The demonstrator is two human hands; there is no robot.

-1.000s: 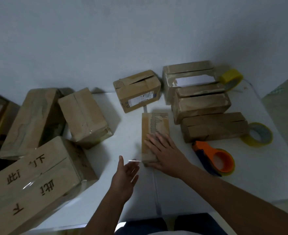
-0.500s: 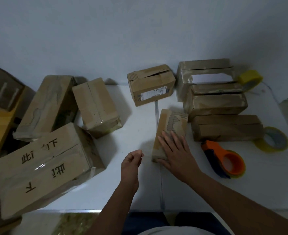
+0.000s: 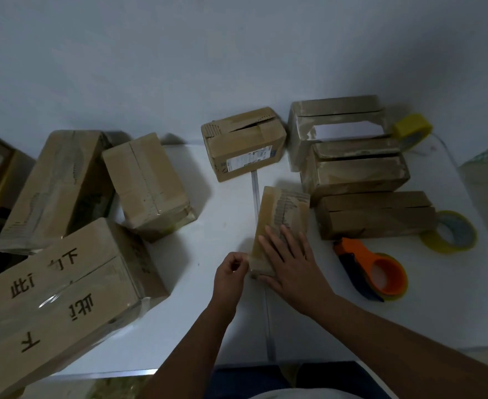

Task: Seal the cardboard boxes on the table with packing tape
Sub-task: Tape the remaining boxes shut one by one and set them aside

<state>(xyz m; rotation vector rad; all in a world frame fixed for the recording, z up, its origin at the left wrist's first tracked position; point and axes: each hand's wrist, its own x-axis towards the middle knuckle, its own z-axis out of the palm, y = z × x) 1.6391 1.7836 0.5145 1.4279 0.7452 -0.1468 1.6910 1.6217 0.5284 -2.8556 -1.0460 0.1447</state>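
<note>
A small flat cardboard box (image 3: 286, 207) lies in the middle of the white table (image 3: 202, 326). My right hand (image 3: 290, 264) presses flat on its near end, fingers straight and spread. My left hand (image 3: 231, 272) is at the box's near left corner, thumb and fingers curled together, pinching what looks like a clear tape end; the tape itself is barely visible. An orange tape dispenser (image 3: 363, 263) lies just right of my right hand. A yellow tape roll (image 3: 449, 231) lies flat further right.
A box with open flaps (image 3: 245, 148) stands behind the small one. Three boxes (image 3: 360, 171) cluster at the back right, with a second yellow roll (image 3: 412, 131) behind them. On the left are taped boxes (image 3: 145, 180), including a large printed one (image 3: 58, 298).
My left hand has closed from open fingers to a pinch and moved right to the small box's near left corner. My right hand has stayed pressed on the box. The camera has shifted.
</note>
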